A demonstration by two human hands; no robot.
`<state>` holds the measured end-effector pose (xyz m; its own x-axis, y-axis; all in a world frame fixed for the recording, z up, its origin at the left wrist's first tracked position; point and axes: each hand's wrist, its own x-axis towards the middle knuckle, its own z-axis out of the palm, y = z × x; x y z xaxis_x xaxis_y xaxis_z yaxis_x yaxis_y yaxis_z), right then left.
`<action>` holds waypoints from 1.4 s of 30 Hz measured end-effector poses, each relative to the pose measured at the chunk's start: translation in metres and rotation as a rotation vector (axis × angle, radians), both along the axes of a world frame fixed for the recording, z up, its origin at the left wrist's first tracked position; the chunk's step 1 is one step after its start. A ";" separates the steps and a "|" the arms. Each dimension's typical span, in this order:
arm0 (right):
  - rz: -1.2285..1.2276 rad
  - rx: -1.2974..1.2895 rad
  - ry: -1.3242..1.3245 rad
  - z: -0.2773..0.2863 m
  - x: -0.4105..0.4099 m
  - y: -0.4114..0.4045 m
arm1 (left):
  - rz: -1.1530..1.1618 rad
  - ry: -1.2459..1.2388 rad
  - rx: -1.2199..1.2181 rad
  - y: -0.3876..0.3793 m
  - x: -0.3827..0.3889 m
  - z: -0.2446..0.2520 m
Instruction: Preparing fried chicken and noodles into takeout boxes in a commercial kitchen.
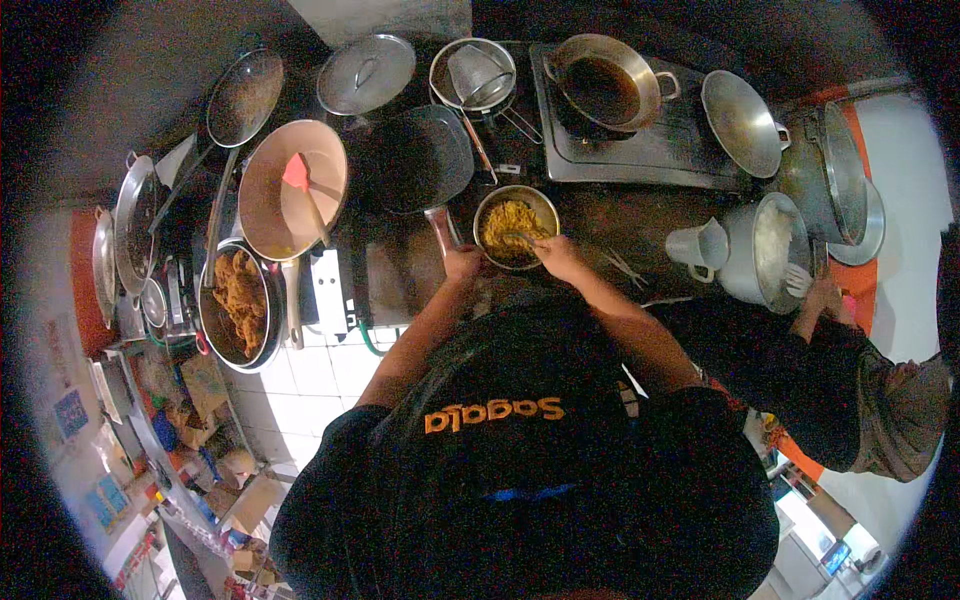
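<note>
In front of me a round metal bowl (555, 217) holds yellow-orange shredded or crumbly food (514, 221). My right hand (559, 257) grips the handle of a metal spoon or fork (521, 238), whose end lies in the food. My left hand (463, 262) is closed around the brown handle (441, 229) of a dark square grill pan (431, 161), just left of the bowl. The pan's inside looks dark, and no food can be made out in it. A thin pair of tongs or sticks (625, 268) lies to the right of my right hand.
A beige pot (259, 191) with a red spatula and a pan of fried food (244, 300) stand left. Behind are a strainer on a saucepan (480, 75) and a wok of dark liquid (600, 90). At right, a person's hands (825, 300) are at a rice pot (739, 255) beside a metal jug (694, 246).
</note>
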<state>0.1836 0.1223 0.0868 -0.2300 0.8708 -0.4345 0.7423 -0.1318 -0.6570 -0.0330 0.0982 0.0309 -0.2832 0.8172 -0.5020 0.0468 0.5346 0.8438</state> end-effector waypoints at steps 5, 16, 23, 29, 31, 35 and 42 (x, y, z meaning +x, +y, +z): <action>-0.195 0.399 -0.049 -0.034 -0.005 -0.026 | -0.060 -0.044 0.160 -0.005 -0.007 -0.041; -0.514 -0.044 -0.011 -0.040 0.001 0.009 | -0.084 -0.047 -0.090 0.006 -0.001 -0.018; -0.085 -0.037 0.065 0.025 -0.012 -0.005 | 0.060 -0.240 -0.009 -0.001 -0.005 -0.002; 0.035 0.146 -0.139 -0.019 -0.018 -0.010 | 0.000 -0.278 -0.028 0.003 -0.005 -0.026; -0.156 0.155 -0.211 -0.005 -0.032 -0.002 | 0.008 -0.279 -0.038 0.005 -0.010 -0.042; 0.382 0.153 -0.501 0.014 -0.044 0.000 | -0.079 0.143 0.181 0.002 -0.023 -0.070; -0.279 0.089 0.031 -0.036 0.006 -0.002 | -0.145 0.536 0.748 0.003 -0.004 -0.009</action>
<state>0.1896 0.1206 0.0508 0.0115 0.9368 -0.3498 0.6648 -0.2685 -0.6971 -0.0365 0.1009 0.0214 -0.1949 0.9209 0.3375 0.5539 -0.1806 0.8128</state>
